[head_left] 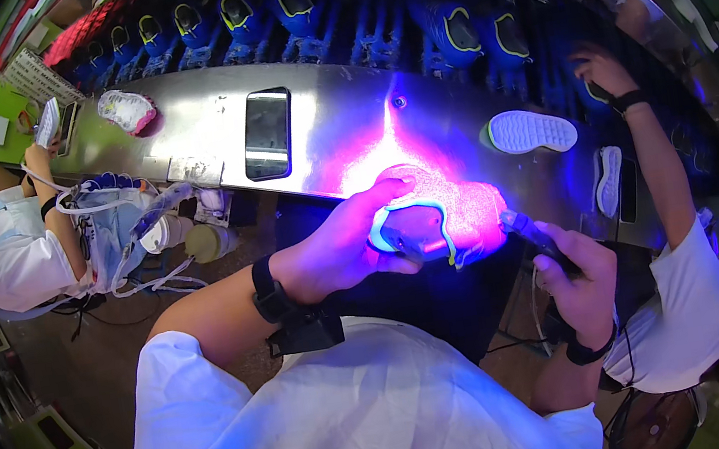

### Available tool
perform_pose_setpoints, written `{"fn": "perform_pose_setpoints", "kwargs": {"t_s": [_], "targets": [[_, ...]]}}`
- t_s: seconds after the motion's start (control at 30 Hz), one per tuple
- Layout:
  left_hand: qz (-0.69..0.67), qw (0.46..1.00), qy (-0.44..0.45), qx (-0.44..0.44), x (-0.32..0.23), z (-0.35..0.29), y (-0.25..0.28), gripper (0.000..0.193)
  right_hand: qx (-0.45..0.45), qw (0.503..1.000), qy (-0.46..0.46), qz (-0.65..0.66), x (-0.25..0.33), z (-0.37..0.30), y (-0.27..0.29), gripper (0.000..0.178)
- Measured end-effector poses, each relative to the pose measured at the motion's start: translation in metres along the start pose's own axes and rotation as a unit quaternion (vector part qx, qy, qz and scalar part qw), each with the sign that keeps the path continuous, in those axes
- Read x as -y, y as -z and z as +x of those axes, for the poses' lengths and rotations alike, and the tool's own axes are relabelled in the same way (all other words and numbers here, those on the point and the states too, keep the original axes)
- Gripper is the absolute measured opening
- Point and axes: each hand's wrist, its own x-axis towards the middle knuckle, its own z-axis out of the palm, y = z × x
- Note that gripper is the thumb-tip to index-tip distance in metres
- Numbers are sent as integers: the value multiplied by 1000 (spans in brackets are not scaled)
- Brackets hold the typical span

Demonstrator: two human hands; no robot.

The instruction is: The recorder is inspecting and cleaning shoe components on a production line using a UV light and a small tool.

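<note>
My left hand is closed on a shoe upper, gripping it by the heel end near the collar. The upper is lit bright pink and blue, and its collar has a pale edge. In my right hand is a dark-handled brush, its head against or very close to the toe end of the upper. The glare hides whether they touch. My wrists carry black bands, with a small black box on the left one.
A metal bench holds a phone, a pink-and-white shoe piece and a white sole; another sole lies right. Blue shoe uppers line racks behind. Co-workers' arms reach in left and right.
</note>
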Motion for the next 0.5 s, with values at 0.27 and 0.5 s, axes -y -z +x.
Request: {"fn": "perform_pose_setpoints", "kwargs": {"t_s": [0.27, 0.5], "targets": [[-231, 939, 164, 196, 8, 11, 32, 55, -6, 999, 46, -11, 4, 25, -6, 45], [-340, 860, 249, 286, 17, 8, 51, 69, -15, 999, 2, 41, 8, 24, -36, 42]]}}
